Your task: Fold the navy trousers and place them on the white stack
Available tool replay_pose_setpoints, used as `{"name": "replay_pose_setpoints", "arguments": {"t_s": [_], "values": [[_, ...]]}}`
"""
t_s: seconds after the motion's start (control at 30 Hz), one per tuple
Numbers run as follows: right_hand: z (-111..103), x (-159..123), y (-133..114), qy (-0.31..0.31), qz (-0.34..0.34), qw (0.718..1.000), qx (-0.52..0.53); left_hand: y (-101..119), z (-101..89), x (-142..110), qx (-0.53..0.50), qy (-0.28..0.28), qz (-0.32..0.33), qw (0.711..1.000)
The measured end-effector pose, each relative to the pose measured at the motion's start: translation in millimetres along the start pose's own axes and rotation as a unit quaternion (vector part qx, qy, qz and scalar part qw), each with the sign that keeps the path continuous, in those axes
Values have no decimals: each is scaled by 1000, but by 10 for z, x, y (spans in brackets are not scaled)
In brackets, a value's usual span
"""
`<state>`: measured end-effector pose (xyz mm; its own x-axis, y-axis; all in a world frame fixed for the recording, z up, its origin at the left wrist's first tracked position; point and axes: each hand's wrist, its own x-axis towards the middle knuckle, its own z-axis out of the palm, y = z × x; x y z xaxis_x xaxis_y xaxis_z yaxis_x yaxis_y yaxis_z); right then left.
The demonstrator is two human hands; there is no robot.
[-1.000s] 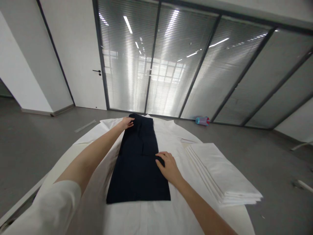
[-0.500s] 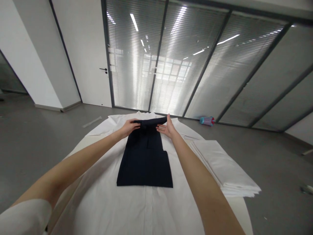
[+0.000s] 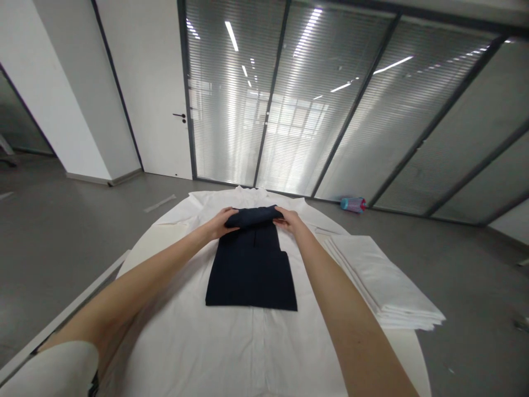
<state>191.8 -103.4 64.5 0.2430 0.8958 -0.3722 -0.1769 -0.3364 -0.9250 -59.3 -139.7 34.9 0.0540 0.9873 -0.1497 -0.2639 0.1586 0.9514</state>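
Observation:
A dark navy garment lies flat down the middle of a table covered by a white cloth. Its far end is lifted and curled back toward me. My left hand grips the far left corner of that raised end. My right hand grips the far right corner, fingers under the fold. Both arms stretch out over the table on either side of the garment.
A stack of folded white cloths sits at the table's right edge. On the grey floor beyond lies a blue and pink roll, in front of a glass wall with blinds. A white door stands at the back left.
My right hand left the garment's middle and went to its far right corner. Both hands then lifted the far end, which now curls back toward me.

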Motion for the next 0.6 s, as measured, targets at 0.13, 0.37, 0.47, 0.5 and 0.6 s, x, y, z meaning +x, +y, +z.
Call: {"name": "replay_pose_setpoints", "arguments": {"t_s": [0.13, 0.37, 0.47, 0.5, 0.6], "values": [[-1, 22, -32, -3, 27, 999, -27, 32, 57, 73, -26, -27, -73, 997], [45, -78, -58, -65, 33, 997, 38, 180, 128, 120, -125, -18, -70, 990], [71, -194, 50, -75, 11, 994, 74, 174, 117, 46, -190, -22, -71, 979], [61, -240, 111, -79, 6, 994, 78, 155, 103, 14, -183, -18, -62, 981], [-25, -374, 335, -88, -2, 994, 58, 66, 36, -84, -73, 4, -55, 996]]}}
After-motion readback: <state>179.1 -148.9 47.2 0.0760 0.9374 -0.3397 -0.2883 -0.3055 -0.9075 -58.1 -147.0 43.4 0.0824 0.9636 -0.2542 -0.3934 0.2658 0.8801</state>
